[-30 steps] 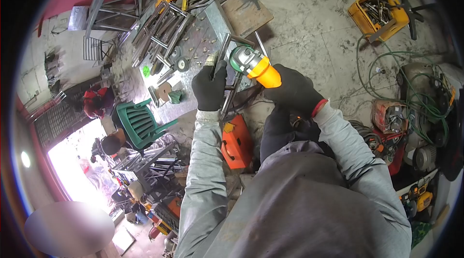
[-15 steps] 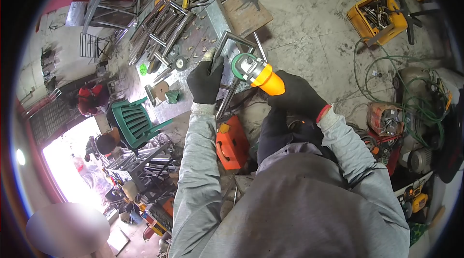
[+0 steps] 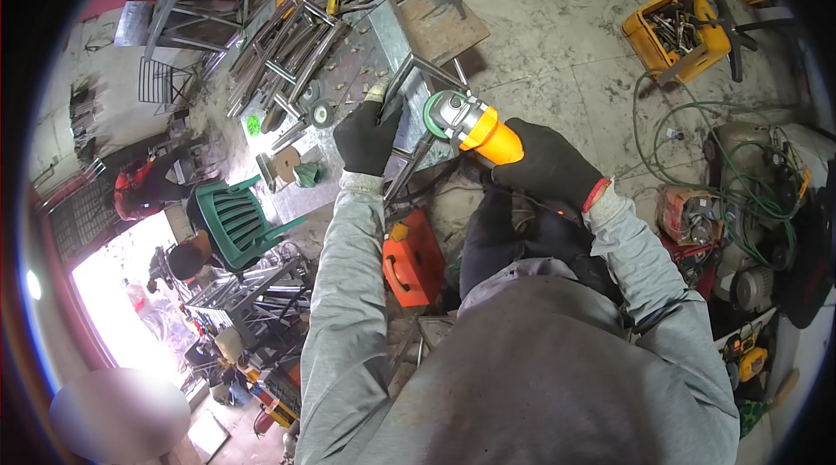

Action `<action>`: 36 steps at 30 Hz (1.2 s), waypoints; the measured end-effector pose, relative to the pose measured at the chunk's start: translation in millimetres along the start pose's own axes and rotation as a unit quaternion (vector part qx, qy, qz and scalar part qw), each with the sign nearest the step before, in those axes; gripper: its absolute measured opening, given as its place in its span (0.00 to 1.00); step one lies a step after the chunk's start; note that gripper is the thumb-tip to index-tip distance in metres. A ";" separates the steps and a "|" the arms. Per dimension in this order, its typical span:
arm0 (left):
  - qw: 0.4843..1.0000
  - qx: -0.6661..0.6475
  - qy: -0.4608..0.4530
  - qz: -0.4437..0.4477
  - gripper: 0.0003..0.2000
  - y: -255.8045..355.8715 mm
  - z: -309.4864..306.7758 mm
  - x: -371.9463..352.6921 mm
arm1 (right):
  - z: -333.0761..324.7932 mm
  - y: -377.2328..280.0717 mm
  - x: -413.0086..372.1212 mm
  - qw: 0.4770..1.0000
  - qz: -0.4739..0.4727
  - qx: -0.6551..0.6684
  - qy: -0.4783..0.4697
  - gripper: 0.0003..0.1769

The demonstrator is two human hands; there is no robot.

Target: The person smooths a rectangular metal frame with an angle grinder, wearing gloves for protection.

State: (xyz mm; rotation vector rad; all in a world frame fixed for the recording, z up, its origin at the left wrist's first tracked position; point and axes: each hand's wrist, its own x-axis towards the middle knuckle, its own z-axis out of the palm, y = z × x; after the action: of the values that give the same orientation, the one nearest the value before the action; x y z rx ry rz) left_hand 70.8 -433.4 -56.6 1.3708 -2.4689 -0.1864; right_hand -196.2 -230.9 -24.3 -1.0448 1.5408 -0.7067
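Gloved hands work at a cluttered workshop tabletop (image 3: 387, 34). The left hand (image 3: 366, 136) has its fingers closed round a steel tube frame (image 3: 424, 67) propped against the tabletop's edge. The right hand (image 3: 544, 165) grips the orange body of an angle grinder (image 3: 477, 127), its disc just beside the frame's upper corner. No sparks show, so grinding on this piece appears not to be under way at this instant. A stack of similar frames (image 3: 287, 47) lies farther along the tabletop, possibly already dressed. An orange case (image 3: 414, 256) sits on the floor below.
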 end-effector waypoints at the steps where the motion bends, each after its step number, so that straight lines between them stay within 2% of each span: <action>1: 1.000 0.003 0.006 0.008 0.21 0.2 0.6 -0.1 | -0.3 1.9 0.0 1.000 -0.011 0.015 0.000 0.29; 6: 0.997 0.049 0.018 0.054 0.19 1.1 3.5 0.3 | -11.9 13.7 11.5 0.998 -0.034 0.042 -0.030 0.29; 8: 0.993 0.057 0.036 0.097 0.18 3.9 1.6 1.8 | -22.2 7.8 12.8 0.996 -0.019 0.055 -0.071 0.29; 12: 0.993 0.053 0.050 0.097 0.18 5.8 0.0 0.9 | -31.4 6.3 16.1 0.994 -0.024 0.047 -0.096 0.29; 15: 0.989 0.060 0.060 0.120 0.17 3.9 1.5 -0.3 | -38.9 -0.5 13.7 0.985 -0.007 0.104 -0.134 0.30; 18: 0.986 0.053 0.082 0.132 0.17 6.5 -0.5 0.2 | -46.3 -4.4 12.7 0.983 0.019 0.102 -0.154 0.34; 24: 0.988 0.056 0.059 0.132 0.16 -1.9 2.2 -4.7 | -45.8 6.3 -7.7 0.988 0.022 0.083 -0.129 0.35; 26: 0.986 0.066 0.077 0.130 0.15 -3.8 4.8 -5.7 | -37.5 21.3 -17.9 0.997 0.016 0.015 -0.070 0.32; 29: 0.989 0.069 0.078 0.103 0.15 8.0 -2.4 -3.9 | -19.8 33.6 -30.1 0.999 -0.021 -0.017 -0.023 0.32; 33: 0.990 0.077 0.065 0.101 0.15 8.9 -4.0 -4.8 | -1.9 11.6 -29.6 0.999 -0.040 0.012 0.001 0.30; 36: 0.991 0.082 0.043 0.096 0.16 8.1 -3.3 -6.3 | -2.5 0.2 -18.4 0.999 0.010 -0.040 -0.011 0.32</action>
State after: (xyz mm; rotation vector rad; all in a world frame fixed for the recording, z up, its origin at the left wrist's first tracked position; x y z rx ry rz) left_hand 68.5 -423.6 -52.7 1.1646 -2.5702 0.1203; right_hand -198.2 -214.5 -15.7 -1.0914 1.5689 -0.6233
